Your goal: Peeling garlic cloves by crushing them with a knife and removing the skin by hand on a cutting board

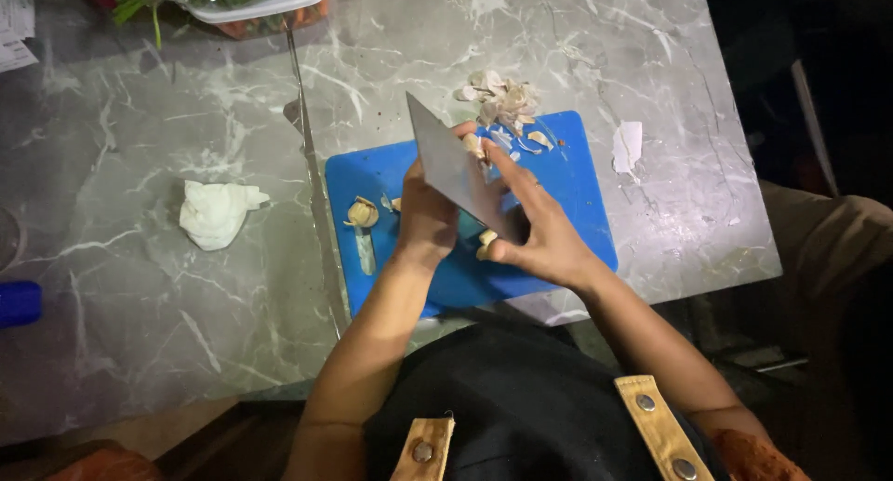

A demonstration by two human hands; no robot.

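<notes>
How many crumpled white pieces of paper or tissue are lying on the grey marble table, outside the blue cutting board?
2: a crumpled white tissue wad left of the blue plastic cutting board, and a small flat white scrap to its right. Others may be hidden.

Grey cleaver (445, 160) tilted above blue board; pale garlic clove (486, 242) beneath.

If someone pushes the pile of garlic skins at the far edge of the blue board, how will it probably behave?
The garlic skins look thin, curled and loosely heaped, so they are probably very light and would scatter rather than slide together. They lie partly on the smooth marble table, so they would likely skid easily. They seem floppy and easily crushed.
</notes>
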